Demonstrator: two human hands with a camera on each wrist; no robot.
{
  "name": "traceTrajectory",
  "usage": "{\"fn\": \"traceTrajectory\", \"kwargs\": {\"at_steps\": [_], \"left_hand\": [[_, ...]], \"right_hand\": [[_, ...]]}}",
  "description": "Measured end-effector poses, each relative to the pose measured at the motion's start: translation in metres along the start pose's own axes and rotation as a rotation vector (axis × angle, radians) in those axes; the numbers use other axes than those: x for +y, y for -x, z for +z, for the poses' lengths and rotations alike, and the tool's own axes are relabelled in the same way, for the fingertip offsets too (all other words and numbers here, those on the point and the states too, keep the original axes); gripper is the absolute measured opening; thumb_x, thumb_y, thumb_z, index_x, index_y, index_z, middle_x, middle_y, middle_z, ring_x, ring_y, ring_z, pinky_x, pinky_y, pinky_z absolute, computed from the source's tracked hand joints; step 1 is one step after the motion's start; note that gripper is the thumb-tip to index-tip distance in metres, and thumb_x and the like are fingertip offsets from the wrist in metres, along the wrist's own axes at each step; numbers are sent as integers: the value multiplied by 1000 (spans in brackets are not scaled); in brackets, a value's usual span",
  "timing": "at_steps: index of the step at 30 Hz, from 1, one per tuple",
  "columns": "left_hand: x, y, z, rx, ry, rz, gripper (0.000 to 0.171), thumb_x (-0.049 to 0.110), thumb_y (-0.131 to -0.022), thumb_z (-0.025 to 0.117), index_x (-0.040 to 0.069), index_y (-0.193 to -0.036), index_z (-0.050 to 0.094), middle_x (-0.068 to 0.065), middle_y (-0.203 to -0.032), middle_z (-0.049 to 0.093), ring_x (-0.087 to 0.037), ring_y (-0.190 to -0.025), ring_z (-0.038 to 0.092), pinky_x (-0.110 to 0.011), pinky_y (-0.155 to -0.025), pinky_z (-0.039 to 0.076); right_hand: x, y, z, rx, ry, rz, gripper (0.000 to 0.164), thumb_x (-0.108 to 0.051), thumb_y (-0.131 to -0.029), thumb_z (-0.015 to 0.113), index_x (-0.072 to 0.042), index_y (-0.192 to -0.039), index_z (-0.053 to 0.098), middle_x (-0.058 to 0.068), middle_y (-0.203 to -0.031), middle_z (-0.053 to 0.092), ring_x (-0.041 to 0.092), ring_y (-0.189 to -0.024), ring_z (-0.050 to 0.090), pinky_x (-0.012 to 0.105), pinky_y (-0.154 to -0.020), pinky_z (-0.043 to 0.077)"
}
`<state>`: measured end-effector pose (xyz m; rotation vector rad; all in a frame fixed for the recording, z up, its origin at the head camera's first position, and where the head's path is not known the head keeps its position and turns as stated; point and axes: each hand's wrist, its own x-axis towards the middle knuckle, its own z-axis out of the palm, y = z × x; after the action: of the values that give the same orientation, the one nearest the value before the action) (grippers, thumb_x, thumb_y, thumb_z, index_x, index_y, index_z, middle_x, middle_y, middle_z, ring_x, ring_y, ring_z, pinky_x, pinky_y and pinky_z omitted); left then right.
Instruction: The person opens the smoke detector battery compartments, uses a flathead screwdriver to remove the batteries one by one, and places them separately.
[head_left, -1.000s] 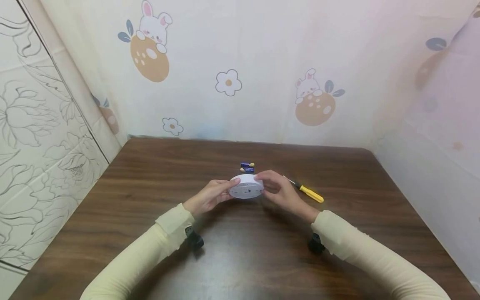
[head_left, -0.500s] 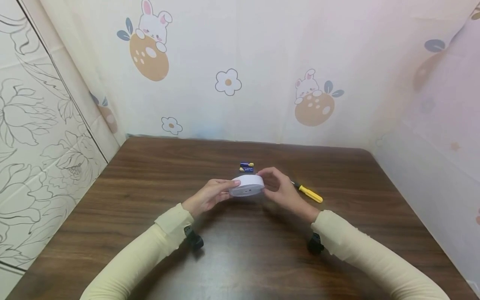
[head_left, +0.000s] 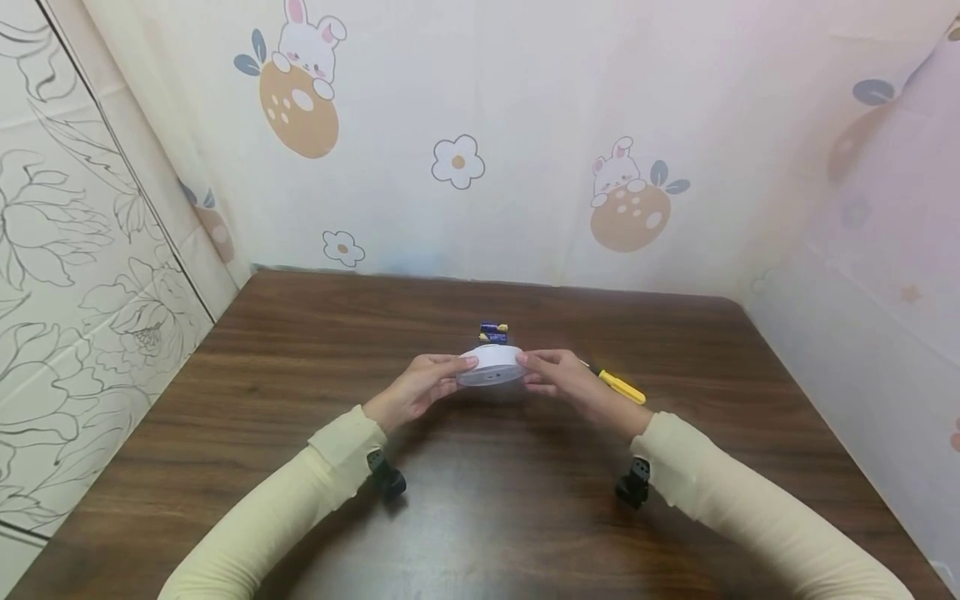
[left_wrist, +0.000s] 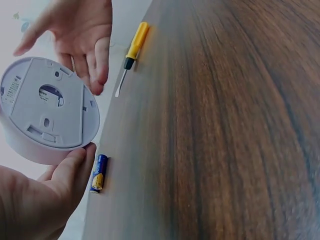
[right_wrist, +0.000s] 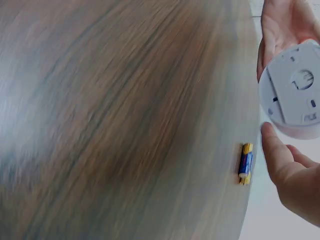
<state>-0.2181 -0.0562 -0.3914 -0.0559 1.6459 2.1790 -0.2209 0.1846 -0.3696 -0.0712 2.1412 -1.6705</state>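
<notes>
A round white smoke alarm (head_left: 491,358) is held above the table between both hands. Its flat back, with slots and a round centre hole, faces the wrist cameras; the same smoke alarm (left_wrist: 52,107) fills the left of the left wrist view. My left hand (head_left: 420,385) grips its left side, thumb on the rim and fingers beneath. On the opposite side, my right hand (head_left: 566,379) pinches the rim, its thumb on the upper edge and fingers lower down. The alarm's front is hidden.
Two blue and yellow batteries (head_left: 493,333) lie just beyond the smoke alarm on the brown wooden table (head_left: 480,500). To the right of the right hand lies a screwdriver (head_left: 621,387) with a yellow handle. A printed curtain (head_left: 525,167) hangs behind the table.
The smoke alarm has tilted, so less of its back shows in the head view. My right hand's raised fingers have come down, its thumb now on the rim. My left hand keeps its grip.
</notes>
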Motion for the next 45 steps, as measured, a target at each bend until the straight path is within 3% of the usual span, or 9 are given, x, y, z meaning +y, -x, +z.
{"fn": "traceTrajectory", "kwargs": {"at_steps": [3, 8, 15, 19, 22, 27, 33, 37, 45], "left_hand": [[1, 0, 1, 1, -28, 11, 44, 9, -87, 69, -15, -122, 55, -22, -120, 59, -22, -100, 61, -39, -99, 46], [2, 1, 1, 6, -93, 18, 47, 8, -84, 73, -11, -124, 55, -22, -122, 59, -21, -99, 61, -41, -101, 44], [3, 0, -1, 38, -292, 52, 53, 19, -77, 81, -2, -122, 62, -15, -122, 59, -23, -99, 58, -40, -97, 48], [3, -1, -2, 46, -396, 95, 57, 18, -73, 84, 1, -123, 63, -13, -121, 61, -24, -101, 58, -37, -92, 50], [4, 0, -2, 44, -437, 109, 62, 19, -70, 87, 2, -125, 62, -11, -122, 62, -24, -105, 58, -38, -96, 48], [5, 2, -2, 2, -474, 144, 71, 23, -67, 89, 4, -128, 59, -9, -125, 60, -24, -114, 56, -42, -102, 43], [3, 3, -3, -37, -541, 221, 73, 19, -66, 89, 1, -129, 57, -12, -128, 59, -25, -119, 54, -38, -102, 43], [3, 2, -4, -53, -585, 268, 74, 15, -66, 89, -2, -130, 56, -15, -129, 58, -25, -119, 54, -36, -100, 45], [2, 5, -4, -55, -699, 319, 76, 17, -64, 90, 0, -129, 57, -14, -125, 61, -24, -112, 59, -37, -98, 47]], "right_hand": [[-2, 1, 2, -13, 6, 53, 84, -51, -83, 69, 6, -137, 40, 21, -134, 48, 33, -117, 54, 38, -99, 45], [-3, 2, 4, 6, 28, 58, 85, -47, -79, 74, 5, -138, 42, 21, -135, 47, 31, -114, 57, 37, -98, 46], [-1, 1, 4, 37, 112, 56, 87, -52, -70, 80, -5, -137, 49, 13, -139, 45, 29, -118, 50, 44, -104, 41], [2, 0, 2, 44, 165, 13, 81, -53, -67, 81, -14, -133, 56, 7, -139, 47, 29, -122, 45, 50, -105, 38], [5, -1, 0, 29, 174, -39, 77, -49, -67, 82, -16, -132, 58, 6, -139, 48, 29, -123, 47, 51, -105, 38], [9, -2, -3, -8, 164, -121, 73, -40, -71, 83, -13, -133, 56, 8, -138, 50, 30, -125, 48, 49, -104, 39], [11, -1, -3, -33, 156, -169, 74, -32, -72, 85, -10, -135, 53, 10, -139, 50, 28, -127, 46, 42, -102, 43], [11, -2, -2, -37, 161, -195, 77, -29, -70, 86, -10, -136, 51, 10, -140, 48, 27, -129, 45, 38, -100, 43], [20, -4, 0, -52, 249, -306, 77, -25, -71, 86, -9, -137, 50, 10, -138, 50, 28, -127, 46, 40, -102, 42]]}}
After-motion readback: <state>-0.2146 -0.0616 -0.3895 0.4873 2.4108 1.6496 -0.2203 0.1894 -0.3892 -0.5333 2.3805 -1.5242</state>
